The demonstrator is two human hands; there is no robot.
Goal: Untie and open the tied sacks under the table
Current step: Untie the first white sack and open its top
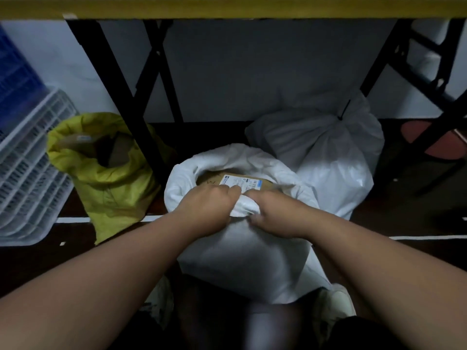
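Note:
A white sack [242,253] stands on the floor right in front of me, its mouth open and its rim rolled outward. Inside lies a brown parcel [214,178] with a white shipping label. My left hand [207,208] and my right hand [273,213] both grip the near rim of this sack, knuckles almost touching. Behind it to the right sits a second white sack [328,152], its neck closed with a black tie [344,111]. To the left a yellow sack [111,183] stands open with brown parcels showing inside.
Black crossed table legs [141,97] rise between the yellow and white sacks, another black leg frame [414,72] at the right. The yellow table edge [227,8] runs overhead. White and blue plastic crates [27,157] lean at the left. My shoes [333,306] flank the sack's base.

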